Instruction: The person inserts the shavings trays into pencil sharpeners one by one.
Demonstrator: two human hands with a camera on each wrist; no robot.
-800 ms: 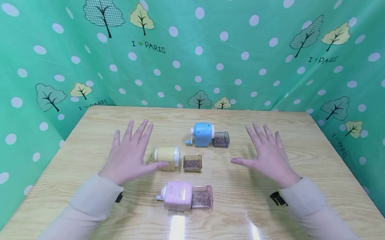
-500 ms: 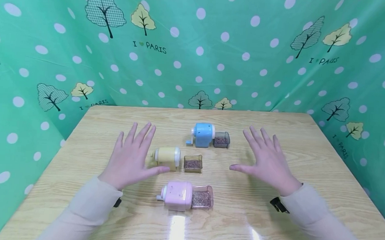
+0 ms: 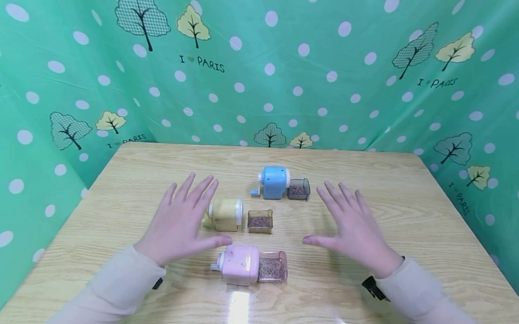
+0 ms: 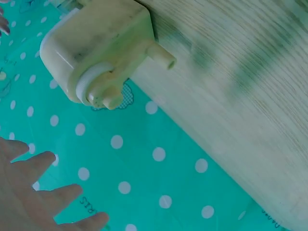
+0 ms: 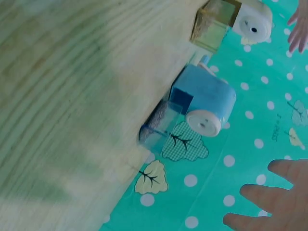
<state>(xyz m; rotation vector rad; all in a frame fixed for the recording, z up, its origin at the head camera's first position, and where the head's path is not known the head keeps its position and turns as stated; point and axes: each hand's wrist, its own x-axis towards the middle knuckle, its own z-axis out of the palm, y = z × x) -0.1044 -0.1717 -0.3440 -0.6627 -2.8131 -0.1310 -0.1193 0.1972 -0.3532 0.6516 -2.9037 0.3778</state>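
Both hands [image 3: 171,228] [image 3: 358,236] spread open-fingered, released, above the wood-grained worktop [image 3: 123,190]; boxy plastic pencil sharpeners [image 3: 240,266] [image 3: 226,214] [image 3: 274,183] sit beside translucent drawers [image 3: 285,267] [image 3: 259,229] [image 3: 298,196].

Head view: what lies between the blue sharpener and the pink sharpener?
The amber shavings tray lies between the blue sharpener and the pink sharpener, as the head view shows. The yellow sharpener stands just left of that tray.

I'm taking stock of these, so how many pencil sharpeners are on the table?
3: the blue sharpener farthest back, the yellow sharpener in the middle, and the pink sharpener at the front. No others show, and none looks hidden.
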